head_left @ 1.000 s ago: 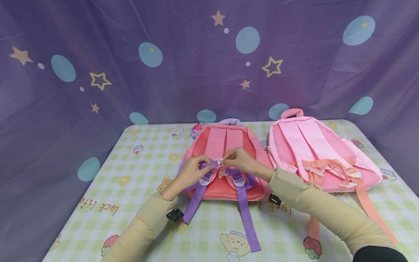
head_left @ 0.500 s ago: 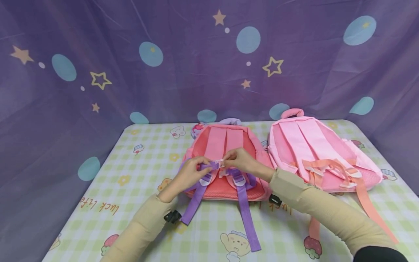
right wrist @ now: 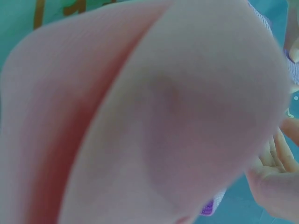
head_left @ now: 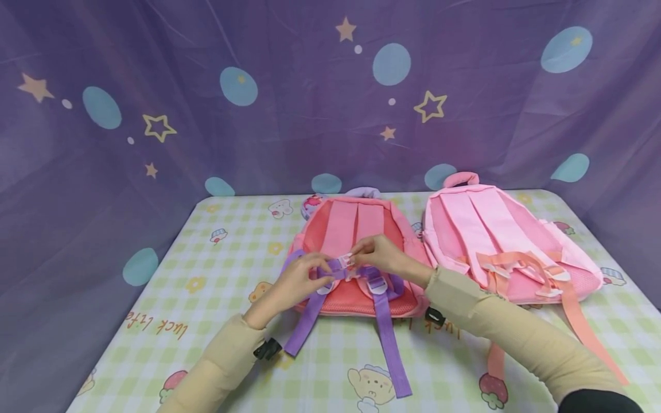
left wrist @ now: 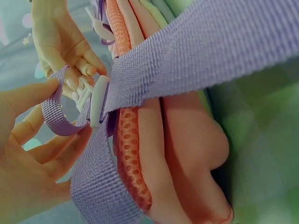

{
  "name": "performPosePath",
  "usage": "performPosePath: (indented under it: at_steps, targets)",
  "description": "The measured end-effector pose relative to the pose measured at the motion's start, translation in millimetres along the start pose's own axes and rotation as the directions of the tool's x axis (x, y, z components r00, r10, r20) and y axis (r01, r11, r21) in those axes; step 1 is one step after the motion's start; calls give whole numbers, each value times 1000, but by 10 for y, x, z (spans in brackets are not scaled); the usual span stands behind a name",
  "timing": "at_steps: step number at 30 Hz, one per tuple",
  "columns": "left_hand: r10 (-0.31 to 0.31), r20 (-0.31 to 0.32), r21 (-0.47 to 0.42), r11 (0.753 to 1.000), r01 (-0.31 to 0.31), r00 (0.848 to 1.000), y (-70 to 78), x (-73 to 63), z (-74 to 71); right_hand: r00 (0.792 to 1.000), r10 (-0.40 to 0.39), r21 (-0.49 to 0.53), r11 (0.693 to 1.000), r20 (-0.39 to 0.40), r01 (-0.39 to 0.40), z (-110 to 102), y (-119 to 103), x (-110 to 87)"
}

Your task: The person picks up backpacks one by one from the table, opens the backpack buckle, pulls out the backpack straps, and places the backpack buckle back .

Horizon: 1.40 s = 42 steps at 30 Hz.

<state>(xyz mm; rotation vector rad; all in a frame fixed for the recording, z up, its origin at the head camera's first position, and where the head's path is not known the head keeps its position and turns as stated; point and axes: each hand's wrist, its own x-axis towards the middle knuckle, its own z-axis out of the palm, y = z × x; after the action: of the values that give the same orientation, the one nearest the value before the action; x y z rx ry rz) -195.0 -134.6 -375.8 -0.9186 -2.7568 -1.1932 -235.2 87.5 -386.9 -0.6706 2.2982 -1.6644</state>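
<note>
A coral-pink backpack (head_left: 335, 221) lies on the table with its strap side up and purple webbing over its lower half. My left hand (head_left: 295, 282) holds a purple strap (head_left: 337, 267) that loops between thumb and fingers, as the left wrist view shows up close. My right hand (head_left: 383, 256) pinches a white plastic buckle (head_left: 346, 261) at that strap's end. A white strap adjuster (left wrist: 99, 100) sits on the webbing near the left fingers. In the right wrist view the backpack's blurred side fills most of the picture, with part of the right hand (right wrist: 275, 175) at the edge.
A lighter pink backpack (head_left: 496, 229) with orange straps (head_left: 583, 327) lies close to the right. Two purple strap tails (head_left: 391, 344) hang toward the table's front. The checked tablecloth (head_left: 232, 275) covers the table, and a purple curtain (head_left: 310, 115) stands behind it.
My left hand has shifted slightly left and down, its fingers spread wider, and more of the purple strap and white buckle shows. The right hand stays nearly in place.
</note>
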Motion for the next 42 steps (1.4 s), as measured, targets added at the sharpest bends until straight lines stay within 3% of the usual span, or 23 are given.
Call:
performPosePath:
  at_steps: [10,16,28,36,42]
  targets:
    - [9,12,-6,1000,-9,1000,-14,-84,27,1000,-18,3,1000,16,18,-8,38,-4]
    - [52,42,10,999,-52,998,-27,-107,28,999,-26,-13,1000,18,26,-8,52,-1]
    - [125,68,10,992,-126,990,-58,-24,-10,999,-43,-75,996,28,45,-27,48,-34]
    - [44,98,52,997,-50,994,-38,132,-47,994,-98,-111,988,44,103,-24,65,-54]
    - [36,118,118,992,-50,992,-29,253,-56,991,-126,-138,982,50,132,-36,64,-66]
